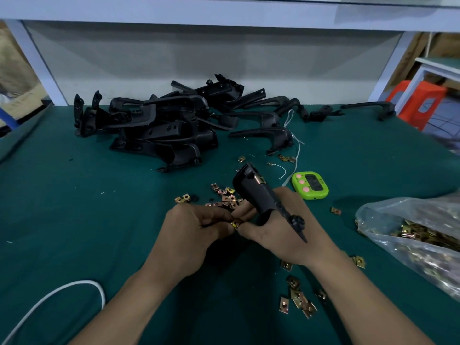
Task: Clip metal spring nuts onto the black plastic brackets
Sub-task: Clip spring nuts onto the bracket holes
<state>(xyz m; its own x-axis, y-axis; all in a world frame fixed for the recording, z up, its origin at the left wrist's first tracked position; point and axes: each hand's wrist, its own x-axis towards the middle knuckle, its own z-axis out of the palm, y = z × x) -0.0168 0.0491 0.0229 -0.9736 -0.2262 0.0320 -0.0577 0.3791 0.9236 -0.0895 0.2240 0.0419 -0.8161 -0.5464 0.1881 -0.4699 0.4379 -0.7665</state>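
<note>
Bracket [258,195] gripped upright in right hand [281,230]; left hand [196,230] pinches spring nut [236,223]

A factory assembly bench: green matted surface [74,207], heaped black brackets [159,125], bagged spring nuts [418,235], timer [310,184].

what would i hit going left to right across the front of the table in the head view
white cable, left hand pinching a spring nut, right hand gripping a black bracket, bag of spring nuts

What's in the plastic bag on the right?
The plastic bag holds a heap of brass-coloured spring nuts. Its crinkled lower folds blur whatever lies deeper.
</note>
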